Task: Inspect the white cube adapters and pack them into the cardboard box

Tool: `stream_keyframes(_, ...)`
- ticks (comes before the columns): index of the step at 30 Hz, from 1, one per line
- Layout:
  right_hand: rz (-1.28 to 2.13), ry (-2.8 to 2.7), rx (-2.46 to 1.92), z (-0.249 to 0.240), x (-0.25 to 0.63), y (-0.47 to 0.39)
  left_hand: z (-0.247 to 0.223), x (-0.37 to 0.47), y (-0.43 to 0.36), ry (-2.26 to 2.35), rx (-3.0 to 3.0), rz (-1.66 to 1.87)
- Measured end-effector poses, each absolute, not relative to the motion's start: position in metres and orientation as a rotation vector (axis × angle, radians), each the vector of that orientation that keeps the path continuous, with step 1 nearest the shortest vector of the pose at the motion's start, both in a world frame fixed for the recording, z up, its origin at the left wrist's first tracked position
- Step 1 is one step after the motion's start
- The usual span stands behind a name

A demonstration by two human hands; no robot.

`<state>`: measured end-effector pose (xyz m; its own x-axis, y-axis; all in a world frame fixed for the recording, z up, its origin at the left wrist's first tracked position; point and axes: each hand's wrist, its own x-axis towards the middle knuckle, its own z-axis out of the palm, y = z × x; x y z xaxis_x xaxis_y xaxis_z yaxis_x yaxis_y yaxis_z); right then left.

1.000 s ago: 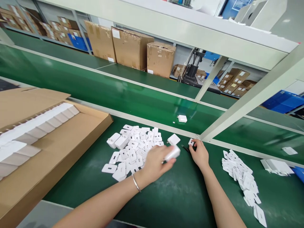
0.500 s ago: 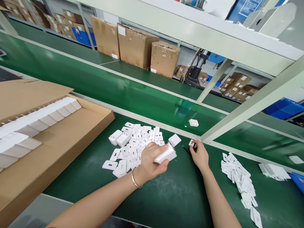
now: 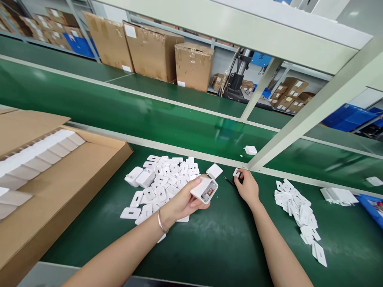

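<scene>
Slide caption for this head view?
Left hand holds an open-ended white casing near a pile of slotted plates; right hand at a small white piece.

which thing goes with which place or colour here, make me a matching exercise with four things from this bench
1. bracelet
2. open-ended white casing
3. thin dark tool
4. open cardboard box

a. by the right hand
b. at the far left of the view
c. silver
d. held in the left hand

Pairs: 1-c, 2-d, 3-a, 4-b
</scene>
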<state>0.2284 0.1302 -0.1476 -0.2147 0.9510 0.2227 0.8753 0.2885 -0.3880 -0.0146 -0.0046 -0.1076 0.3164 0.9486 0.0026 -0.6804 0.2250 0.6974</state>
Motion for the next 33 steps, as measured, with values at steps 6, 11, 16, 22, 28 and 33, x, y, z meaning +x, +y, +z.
stream_keyframes(6, 0.254, -2.151, -1.635, -0.147, 0.227, 0.129, -0.112, -0.012, -0.006, 0.412, 0.594, 1.204)
stream_keyframes(11, 0.242, -2.153, -1.636, -0.146, 0.226, 0.128, -0.116, -0.014, -0.002, 0.732, 0.896, 1.180)
stream_keyframes(16, 0.233, -2.152, -1.617, -0.146, 0.226, 0.127, -0.121, -0.015, -0.017, 1.269, 1.864, 1.497)
stream_keyframes(22, 0.236, -2.126, -1.625, -0.148, 0.223, 0.123, -0.131, 0.010, -0.026, 1.373, 2.491, 1.415)
stream_keyframes(28, 0.237, -2.117, -1.640, -0.149, 0.221, 0.120, -0.140, 0.013, -0.021, 1.553, 2.516, 1.243)
stream_keyframes(33, 0.252, -2.111, -1.637, -0.151, 0.220, 0.119, -0.140, 0.013, -0.024, 1.538, 2.351, 1.264)
